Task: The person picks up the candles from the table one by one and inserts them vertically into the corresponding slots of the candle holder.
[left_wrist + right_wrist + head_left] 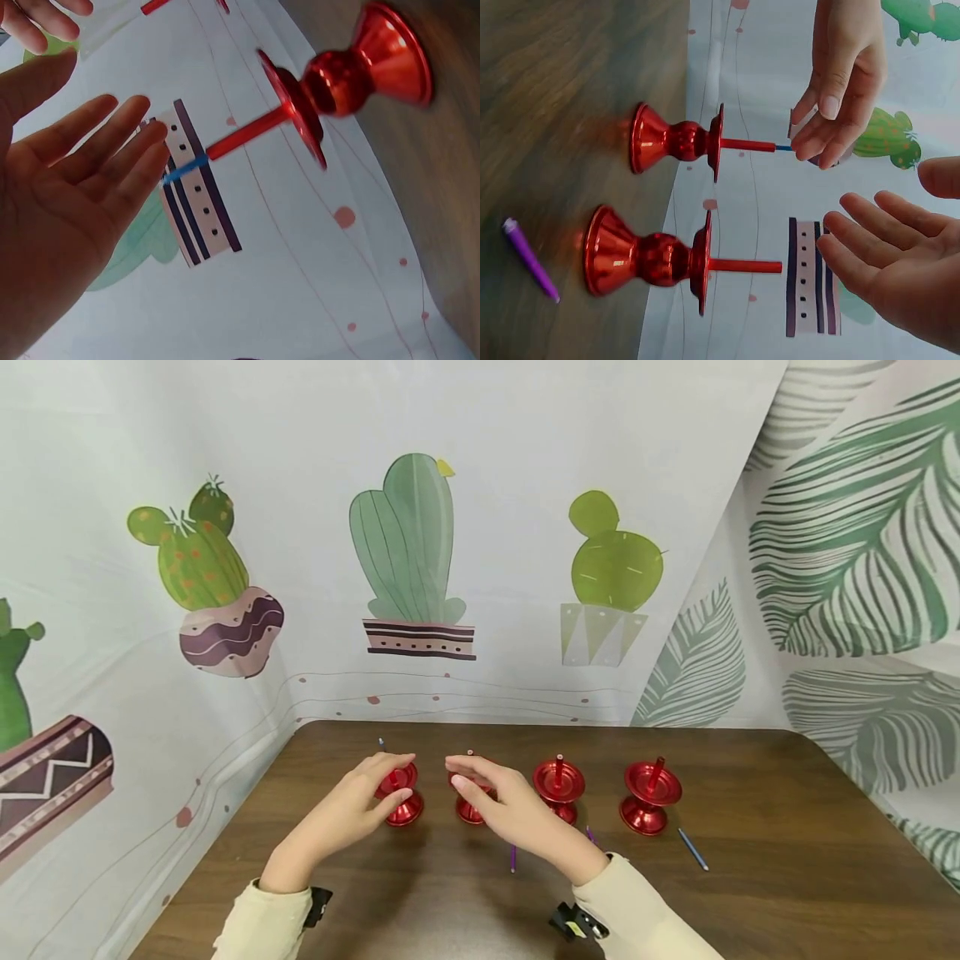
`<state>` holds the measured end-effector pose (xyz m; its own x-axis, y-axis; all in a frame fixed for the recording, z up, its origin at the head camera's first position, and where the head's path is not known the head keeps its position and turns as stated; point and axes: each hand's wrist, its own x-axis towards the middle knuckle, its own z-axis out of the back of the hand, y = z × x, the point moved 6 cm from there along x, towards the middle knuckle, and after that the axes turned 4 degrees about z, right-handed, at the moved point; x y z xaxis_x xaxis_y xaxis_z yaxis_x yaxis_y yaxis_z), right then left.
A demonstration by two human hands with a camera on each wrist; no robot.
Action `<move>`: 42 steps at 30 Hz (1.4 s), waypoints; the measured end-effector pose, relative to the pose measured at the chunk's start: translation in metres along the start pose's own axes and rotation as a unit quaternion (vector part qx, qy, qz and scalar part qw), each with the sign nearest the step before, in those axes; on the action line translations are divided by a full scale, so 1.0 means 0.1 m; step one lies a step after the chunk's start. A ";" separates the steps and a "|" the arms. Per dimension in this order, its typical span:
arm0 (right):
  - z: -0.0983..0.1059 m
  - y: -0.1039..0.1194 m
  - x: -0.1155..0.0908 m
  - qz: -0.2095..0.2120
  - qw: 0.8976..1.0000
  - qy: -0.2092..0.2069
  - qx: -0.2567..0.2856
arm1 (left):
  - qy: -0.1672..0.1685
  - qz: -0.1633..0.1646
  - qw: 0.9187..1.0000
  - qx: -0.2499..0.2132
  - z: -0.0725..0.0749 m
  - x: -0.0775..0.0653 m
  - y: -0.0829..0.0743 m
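Note:
My left hand (pixel 345 810) hovers beside the leftmost red metal candlestick (pixel 406 810), fingers relaxed, thumb apart, holding nothing. A thin blue stick (pixel 187 168) stands in the end of that candlestick's upright red tube (pixel 247 133). In both wrist views the left fingertips overlap the blue stick's tip. Over the second candlestick (pixel 470 811), my right hand (pixel 502 802) has loosely bent fingers and an empty palm. That candlestick's tube (pixel 746 265) has no stick showing in the right wrist view. The two hands face each other, apart.
To the right stand a third candlestick (pixel 558 783) and another one (pixel 648 793) at the row's end. Purple sticks (pixel 513 858) lie near the right forearm, one partly hidden. A blue stick (pixel 692 850) lies on the brown table (pixel 787 843). Behind hangs a cactus-print cloth (pixel 517 568).

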<state>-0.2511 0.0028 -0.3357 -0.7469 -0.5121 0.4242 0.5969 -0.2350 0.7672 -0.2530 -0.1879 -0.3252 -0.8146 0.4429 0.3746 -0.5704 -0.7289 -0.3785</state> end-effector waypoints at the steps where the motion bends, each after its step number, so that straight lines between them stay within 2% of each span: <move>1: 0.02 -0.01 -0.03 -0.005 1.000 -0.005 -0.003 | -0.006 -0.001 1.000 -0.001 -0.01 0.01 -0.01; 8: 0.15 -0.05 -0.25 -0.031 0.999 -0.039 -0.022 | -0.027 0.004 0.999 -0.020 -0.14 0.11 -0.07; 14: 0.18 -0.17 -0.40 -0.060 0.996 -0.057 -0.044 | -0.015 0.023 0.999 -0.046 -0.28 0.19 -0.09; 24: 0.09 -0.34 -0.57 -0.093 0.992 -0.029 -0.076 | 0.016 0.060 0.994 -0.089 -0.60 0.31 -0.01; 28: 0.03 -0.38 -0.58 -0.094 0.992 -0.014 -0.084 | 0.029 0.063 0.993 -0.094 -0.70 0.36 0.01; 42: -0.08 -0.53 -0.61 -0.113 0.987 -0.008 -0.110 | 0.044 0.062 0.993 -0.092 -0.89 0.45 0.12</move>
<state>-0.2349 0.0402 -0.4059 -0.8715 -0.4139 0.2631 0.4628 -0.5166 0.7203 -0.3057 -0.1304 -0.3881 -0.8808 0.4059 0.2439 -0.4689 -0.6756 -0.5689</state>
